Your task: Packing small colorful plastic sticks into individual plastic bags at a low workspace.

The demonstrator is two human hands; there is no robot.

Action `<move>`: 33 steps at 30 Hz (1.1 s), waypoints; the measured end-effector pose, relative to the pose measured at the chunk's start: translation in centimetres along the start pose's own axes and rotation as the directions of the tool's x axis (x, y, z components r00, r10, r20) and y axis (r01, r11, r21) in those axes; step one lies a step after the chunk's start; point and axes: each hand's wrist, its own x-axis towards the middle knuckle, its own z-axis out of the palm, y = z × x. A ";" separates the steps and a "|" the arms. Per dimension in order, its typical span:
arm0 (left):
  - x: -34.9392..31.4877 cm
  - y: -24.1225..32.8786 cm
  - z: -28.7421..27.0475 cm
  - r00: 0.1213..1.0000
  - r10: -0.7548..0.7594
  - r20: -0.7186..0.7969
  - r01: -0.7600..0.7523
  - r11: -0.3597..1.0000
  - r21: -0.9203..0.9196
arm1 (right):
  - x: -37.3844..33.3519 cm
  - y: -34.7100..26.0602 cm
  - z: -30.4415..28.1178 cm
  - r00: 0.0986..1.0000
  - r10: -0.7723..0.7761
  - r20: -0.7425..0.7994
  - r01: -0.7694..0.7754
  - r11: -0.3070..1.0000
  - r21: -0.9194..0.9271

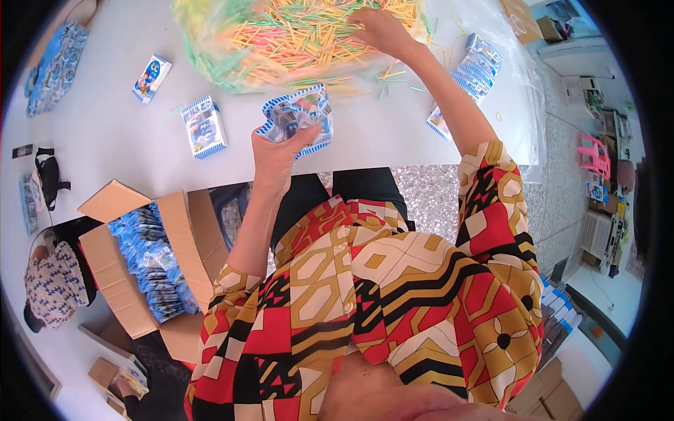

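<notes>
My left hand (281, 151) is closed round a crinkled plastic pouch (298, 116) with blue-and-white striped edges, held above the near side of the table. At the far side lies a heap of thin sticks (302, 35) in yellow, orange, pink and green, spread on a large clear plastic bag (225, 63). Over the heap's right part my right hand (386, 34) reaches down with its fingers bent among the sticks. Whatever those fingertips grip is too small to make out. Left of the pouch stands a small white-and-blue box (204, 128).
Another small box (151, 78) lies farther left. A row of blue-and-white packets (477, 70) sits beside my right forearm. Below the table's left part, an open cardboard carton (126, 281) holds many blue packets. Another person (56, 284) is at the far left; a pink chair (595, 156) stands right.
</notes>
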 end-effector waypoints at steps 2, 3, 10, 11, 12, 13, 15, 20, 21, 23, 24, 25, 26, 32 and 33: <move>0.0 0.1 -0.2 1.000 -0.007 -0.011 0.007 1.000 -0.002 | 0.7 -0.3 0.2 0.989 -0.137 -0.061 0.140 0.989 0.045; -0.1 0.1 -0.3 1.000 -0.008 -0.017 0.008 1.000 -0.003 | 1.8 -1.1 -0.1 0.988 0.038 0.153 -0.034 0.999 -0.028; -0.4 0.4 0.2 1.000 0.004 -0.002 -0.004 1.000 0.000 | 4.4 -5.1 -2.3 0.891 0.244 0.383 -0.178 0.964 -0.200; -0.5 0.4 0.5 1.000 0.012 0.008 -0.012 1.000 0.000 | 4.2 -5.0 -2.5 0.892 0.244 0.382 -0.177 0.963 -0.202; -0.5 0.4 0.9 1.000 0.014 0.009 -0.014 1.000 -0.002 | 3.9 -4.7 -2.5 0.893 0.253 0.372 -0.188 0.961 -0.202; -0.7 0.4 1.2 1.000 0.012 0.006 -0.012 1.000 -0.004 | 3.7 -4.4 -2.4 0.895 0.261 0.362 -0.199 0.959 -0.200; -0.7 0.6 1.3 1.000 0.009 0.004 -0.009 1.000 -0.003 | 3.3 -3.4 -1.4 0.911 0.257 0.322 -0.204 0.961 -0.189; -0.7 0.5 1.5 1.000 0.000 0.015 0.000 1.000 -0.002 | 1.4 -0.4 1.0 0.994 -0.085 -0.068 0.082 0.996 -0.045; -0.8 0.5 1.2 1.000 0.004 0.002 -0.004 1.000 0.000 | 2.5 -1.5 0.0 0.990 0.040 0.137 -0.026 0.995 -0.100; -0.9 0.5 1.0 1.000 0.009 0.005 -0.009 1.000 0.020 | 3.0 -1.9 -0.7 0.929 0.177 0.324 -0.123 0.976 -0.181; -0.8 0.5 1.2 1.000 0.006 0.015 -0.006 1.000 0.021 | 2.2 -0.5 -0.8 0.993 -0.014 0.116 0.021 0.998 -0.058; -0.8 0.5 1.4 1.000 0.003 0.019 -0.003 1.000 0.014 | 1.5 0.8 -0.8 0.975 -0.186 -0.118 0.191 0.981 0.028; -0.7 0.5 1.4 1.000 0.001 0.017 -0.001 1.000 0.007 | 1.3 1.6 -0.7 0.976 -0.182 -0.120 0.186 0.982 0.026; -0.6 0.5 1.4 1.000 -0.002 0.024 0.001 1.000 0.021 | -0.8 4.7 -1.0 0.945 0.326 0.000 -0.326 0.945 -0.017; -0.7 0.4 1.4 1.000 -0.002 0.029 0.001 1.000 0.023 | -1.3 5.0 -1.2 0.936 0.345 0.075 -0.347 0.938 0.017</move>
